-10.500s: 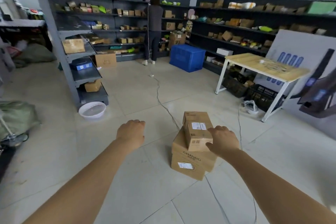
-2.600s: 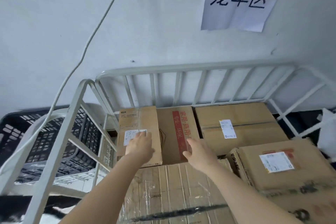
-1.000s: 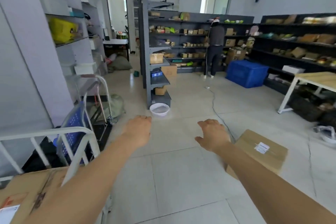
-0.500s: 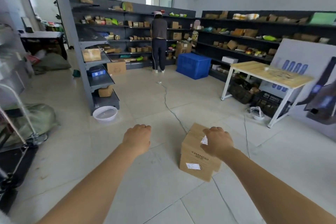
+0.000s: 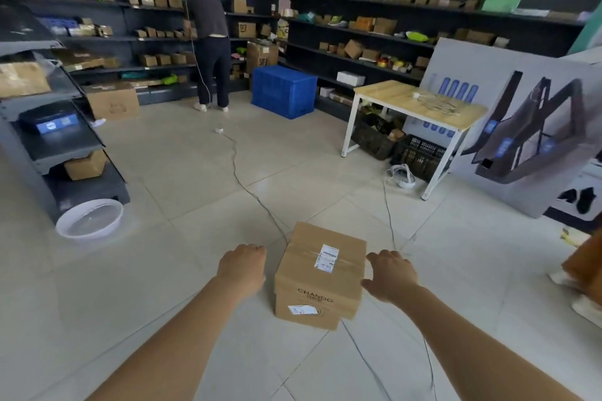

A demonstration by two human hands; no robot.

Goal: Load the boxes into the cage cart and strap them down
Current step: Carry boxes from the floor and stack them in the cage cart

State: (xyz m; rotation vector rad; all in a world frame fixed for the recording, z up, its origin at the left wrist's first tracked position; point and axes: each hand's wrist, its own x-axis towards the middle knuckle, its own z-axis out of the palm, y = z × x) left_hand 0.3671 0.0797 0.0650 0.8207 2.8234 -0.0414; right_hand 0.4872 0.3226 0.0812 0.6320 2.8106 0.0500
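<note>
A brown cardboard box (image 5: 321, 273) with a white label on top and "CHANDO" on its front stands on the tiled floor in front of me. My left hand (image 5: 242, 265) hovers just left of it, fingers loosely bent, holding nothing. My right hand (image 5: 389, 273) is stretched out at the box's right side, close to its top edge, with the fingers spread; I cannot see whether it touches. The cage cart is out of view.
Cables (image 5: 247, 189) trail across the floor past the box. A white basin (image 5: 89, 218) lies by a grey shelf unit (image 5: 62, 140) at left. A person (image 5: 208, 42) stands at the back shelves beside a blue crate (image 5: 283, 91). A wooden table (image 5: 413, 107) is at right.
I have turned from the cart back to the room and come closer to the box. My hands, earlier in front of it, now flank it on both sides.
</note>
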